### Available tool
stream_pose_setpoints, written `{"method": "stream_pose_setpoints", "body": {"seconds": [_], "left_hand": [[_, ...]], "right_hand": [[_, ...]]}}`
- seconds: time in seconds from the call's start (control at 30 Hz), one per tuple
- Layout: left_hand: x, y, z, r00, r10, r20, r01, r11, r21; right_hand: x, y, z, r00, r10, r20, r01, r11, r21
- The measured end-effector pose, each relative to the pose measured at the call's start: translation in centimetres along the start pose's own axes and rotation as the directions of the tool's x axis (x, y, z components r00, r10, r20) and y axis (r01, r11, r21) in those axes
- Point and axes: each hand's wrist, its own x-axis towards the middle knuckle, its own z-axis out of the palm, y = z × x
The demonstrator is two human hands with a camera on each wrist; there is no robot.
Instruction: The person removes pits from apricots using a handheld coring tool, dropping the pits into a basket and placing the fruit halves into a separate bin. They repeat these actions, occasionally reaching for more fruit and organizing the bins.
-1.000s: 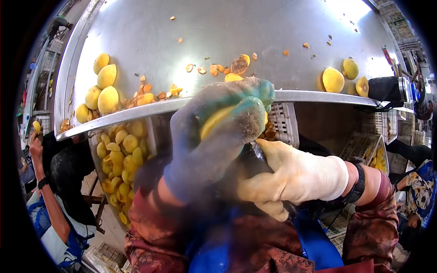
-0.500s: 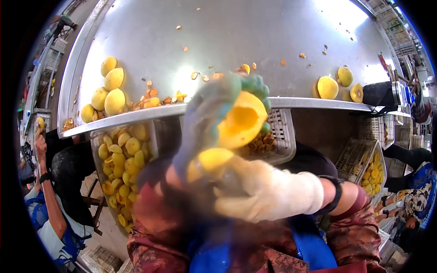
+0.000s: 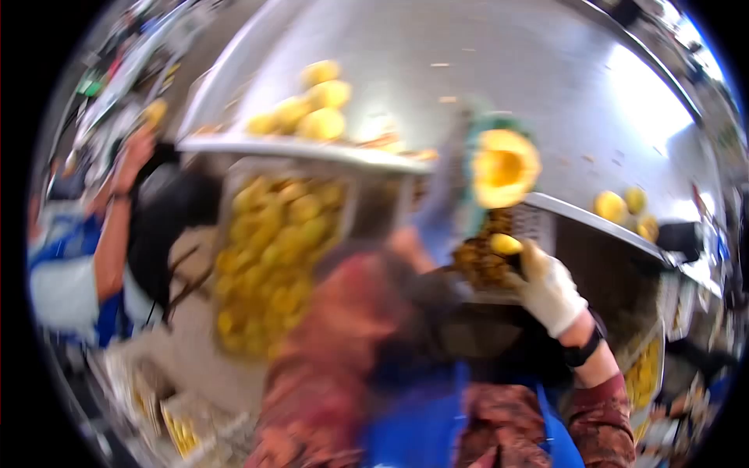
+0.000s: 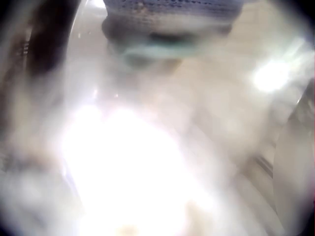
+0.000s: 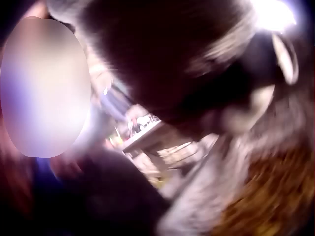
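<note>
In the head view my left hand point(image 3: 476, 164), in a blue-green glove, holds a halved yellow fruit point(image 3: 516, 187) with its hollow face showing, over the table's front edge. Lower right, my right hand point(image 3: 550, 290), in a white glove, grips a small dark object point(image 3: 515, 264), partly hidden by the fingers. A small yellow piece point(image 3: 505, 245) is at that object's end, above a crate of brown scraps point(image 3: 488, 261). The left wrist view shows a blurred glove point(image 4: 172, 19); glare hides the fruit. In the right wrist view the hand is dark and blurred.
Yellow fruits point(image 3: 321, 123) sit on the metal table point(image 3: 390, 54) at its left front edge, others point(image 3: 610, 206) at the right. A crate of yellow fruit halves point(image 3: 273, 249) stands below, left. Another person's arm point(image 3: 113, 242) is at the far left.
The hands have moved apart, with the fruit half carried right in my left hand and my right hand moved right. The head view has shifted, with the table now tilted in it.
</note>
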Motion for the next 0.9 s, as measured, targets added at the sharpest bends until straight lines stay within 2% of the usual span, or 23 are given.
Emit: {"method": "stream_pose_setpoints", "body": {"seconds": [0.03,0.07,0.1,0.17,0.23,0.27,0.3,0.33,0.37,0.4,0.43,0.5,0.57,0.67,0.8,0.9], "left_hand": [[-0.4,0.5,-0.2,0.999,-0.036,-0.019,0.034,0.994,-0.104],[-0.9,1.5,-0.8,0.991,-0.125,-0.038,0.108,0.947,-0.301],[-1.3,2.2,-1.5,0.982,-0.184,-0.048,0.148,0.897,-0.417],[-3.0,3.6,-4.3,0.974,-0.209,-0.083,0.153,0.885,-0.440],[-5.8,5.2,-8.4,0.971,-0.199,-0.136,0.141,0.927,-0.348],[-7.6,5.9,-10.7,0.967,-0.180,-0.179,0.129,0.956,-0.264],[-9.5,6.8,-13.3,0.965,-0.122,-0.232,0.104,0.991,-0.086],[-11.9,7.4,-16.2,0.966,0.012,-0.259,0.062,0.960,0.274],[-14.4,8.3,-19.0,0.951,0.067,-0.302,0.093,0.870,0.485],[-17.3,8.9,-21.8,0.913,0.053,-0.404,0.169,0.852,0.495],[-19.0,10.6,-23.4,0.832,-0.247,-0.497,0.251,0.966,-0.060],[-25.7,9.6,-27.7,0.769,-0.166,-0.617,0.325,0.933,0.154],[-30.6,8.9,-28.7,0.672,-0.150,-0.725,0.566,0.736,0.372],[-34.7,8.6,-27.6,0.757,-0.018,-0.653,0.616,0.353,0.704],[-36.5,7.1,-27.0,0.809,0.033,-0.587,0.567,0.224,0.793],[-37.9,5.5,-26.2,0.846,0.026,-0.533,0.529,0.096,0.843]], "right_hand": [[-0.4,0.1,0.7,1.000,0.018,0.014,-0.018,0.999,0.046],[-0.8,1.3,2.1,0.992,-0.079,-0.096,0.105,0.946,0.306],[-1.1,-0.2,1.0,0.991,-0.035,-0.126,0.081,0.918,0.389],[-1.6,-2.6,-0.6,0.984,0.177,0.007,-0.157,0.853,0.497],[-1.8,-4.3,-2.0,0.952,0.299,0.060,-0.299,0.878,0.374],[-2.0,-3.7,-1.3,0.987,0.008,-0.163,0.037,0.962,0.270],[-1.7,-1.6,-0.3,0.938,-0.189,-0.291,0.241,0.958,0.153],[-2.1,-3.1,-0.8,0.983,0.038,-0.178,0.031,0.929,0.369],[-2.4,-4.4,-1.4,0.968,0.250,-0.015,-0.204,0.821,0.533],[-2.5,-3.5,-0.9,0.970,0.241,-0.032,-0.186,0.823,0.537],[-2.6,-4.1,-1.1,0.970,0.242,0.010,-0.210,0.820,0.533],[-2.8,-5.3,-0.7,0.954,0.295,0.056,-0.273,0.776,0.569],[-2.9,-6.3,-0.3,0.964,0.259,0.065,-0.255,0.819,0.514],[-2.9,-7.3,0.1,0.978,0.207,0.034,-0.198,0.857,0.475],[-3.1,-8.5,0.1,0.984,0.177,0.019,-0.163,0.850,0.502],[-3.6,-8.9,0.1,0.979,0.192,0.066,-0.197,0.823,0.532]]}}
